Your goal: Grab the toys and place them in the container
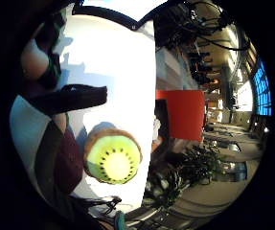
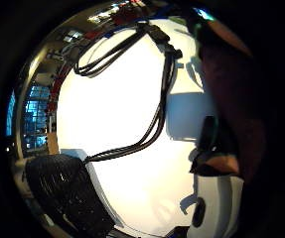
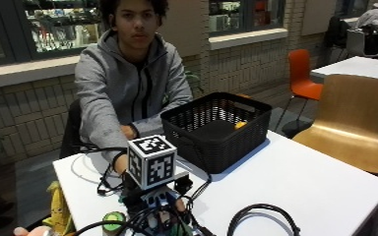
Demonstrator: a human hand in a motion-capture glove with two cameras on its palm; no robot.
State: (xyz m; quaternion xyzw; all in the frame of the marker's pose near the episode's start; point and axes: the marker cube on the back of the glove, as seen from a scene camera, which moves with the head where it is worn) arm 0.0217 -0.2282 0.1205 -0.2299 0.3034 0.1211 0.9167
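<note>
Kiwi toy (image 3: 114,220) is lying on the white table (image 3: 307,182) at the bottom left of the outside frame, beside the right hand (image 3: 155,197). Hand is sitting largely hidden behind its rig; finger state cannot be told. Black basket (image 3: 216,129) is standing at frame centre, holding a small orange item (image 3: 240,125). Yellow toy (image 3: 58,211) is showing at the lower left edge.

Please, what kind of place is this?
Probably a canteen or common study room: white table, wooden chair, orange chair, brick wall under big windows. A black basket stands on the table.
</note>
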